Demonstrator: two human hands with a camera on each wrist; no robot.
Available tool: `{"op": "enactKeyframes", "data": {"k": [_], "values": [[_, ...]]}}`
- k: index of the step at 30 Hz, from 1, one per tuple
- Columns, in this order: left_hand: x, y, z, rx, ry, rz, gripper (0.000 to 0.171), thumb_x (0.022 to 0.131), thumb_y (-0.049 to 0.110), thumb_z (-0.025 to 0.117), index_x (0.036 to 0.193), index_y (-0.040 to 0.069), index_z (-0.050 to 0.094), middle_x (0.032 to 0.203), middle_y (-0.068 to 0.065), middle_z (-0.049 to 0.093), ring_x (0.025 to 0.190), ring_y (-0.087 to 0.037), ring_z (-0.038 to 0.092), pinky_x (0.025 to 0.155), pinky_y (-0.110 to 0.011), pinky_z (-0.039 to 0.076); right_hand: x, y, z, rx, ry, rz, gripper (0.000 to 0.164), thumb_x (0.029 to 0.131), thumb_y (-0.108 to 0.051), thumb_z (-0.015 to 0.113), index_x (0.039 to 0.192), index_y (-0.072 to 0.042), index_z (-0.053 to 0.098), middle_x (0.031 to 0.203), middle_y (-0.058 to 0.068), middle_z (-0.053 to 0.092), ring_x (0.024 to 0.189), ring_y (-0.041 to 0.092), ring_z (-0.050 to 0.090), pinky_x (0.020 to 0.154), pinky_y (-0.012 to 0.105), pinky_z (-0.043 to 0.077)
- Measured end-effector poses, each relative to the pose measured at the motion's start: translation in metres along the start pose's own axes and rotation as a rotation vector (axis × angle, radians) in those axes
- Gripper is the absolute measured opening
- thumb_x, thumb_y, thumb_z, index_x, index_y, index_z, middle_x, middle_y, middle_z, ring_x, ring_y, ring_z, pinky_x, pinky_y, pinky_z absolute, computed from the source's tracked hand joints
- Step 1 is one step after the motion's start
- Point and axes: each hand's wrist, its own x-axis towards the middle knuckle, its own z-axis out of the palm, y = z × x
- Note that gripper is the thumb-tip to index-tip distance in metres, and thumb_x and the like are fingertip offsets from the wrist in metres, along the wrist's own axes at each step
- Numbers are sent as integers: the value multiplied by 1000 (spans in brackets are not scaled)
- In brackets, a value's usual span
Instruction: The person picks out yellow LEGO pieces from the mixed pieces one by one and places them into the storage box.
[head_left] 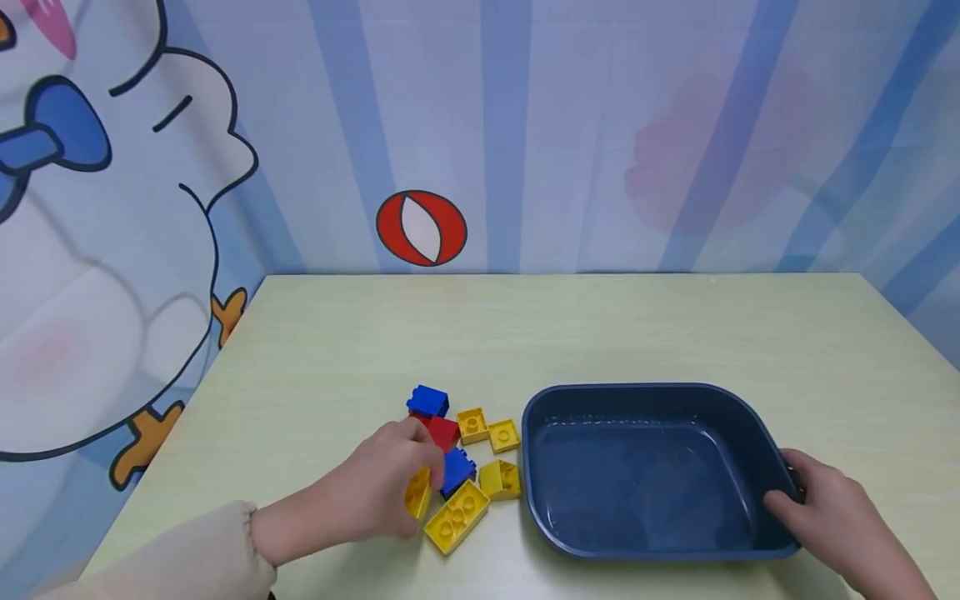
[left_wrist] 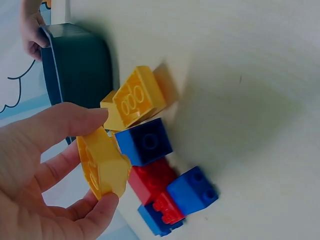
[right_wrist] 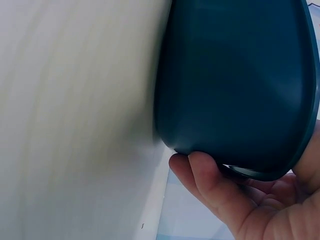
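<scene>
Left hand (head_left: pixel 367 487) pinched a yellow brick (left_wrist: pixel 106 162) between thumb and fingertips, blue brick (head_left: pixel 457 472) just beside them; right hand (head_left: pixel 838 510) gripped the tray (head_left: pixel 630 483) by its end. Yellow probably risked slipping, given the fingertip-only hold.

Your table (head_left: pixel 600 325): pale green-yellow, faint grain. On it, the dark blue tray (head_left: pixel 637 483) as your reference. All bricks left of tray. Just beside its left wall: a small square yellow brick (head_left: pixel 504 436) and, nearer you, a sloped yellow brick (head_left: pixel 500 480). Left of tray's near-left corner: a long yellow brick (head_left: pixel 457 517). Farther left of tray: a second small yellow brick (head_left: pixel 472 425), a studded blue brick (head_left: pixel 457 472), a red brick (head_left: pixel 443 432). Leftmost from tray: another blue brick (head_left: pixel 429 401); can't tell if it's stacked.
</scene>
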Motion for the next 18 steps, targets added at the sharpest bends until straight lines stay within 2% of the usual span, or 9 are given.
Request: {"op": "enactKeyframes", "data": {"k": [6,12,18], "values": [[5,9,-12,10,7,23,33,57,2,85,77,16,64,94,0,51,90,-19,46,71,-27,49,2,3,1,10,2,-3,49,82,-7,55,120,20,42,99,33,59,79,28,63,67,44,53],[14,20,-23,42,53,82,32,58,4,86,79,16,65,99,-2,52,91,-19,46,73,-29,49,1,2,0,11,-8,-3,50,82,-8,55,121,20,41,100,33,59,80,28,63,69,45,53],[25,30,-26,44,56,89,32,59,2,85,81,16,65,101,-4,53,93,-19,46,73,-27,48,2,1,1,17,-12,21,50,82,-7,54,122,20,40,99,33,59,79,27,64,67,43,53]]}}
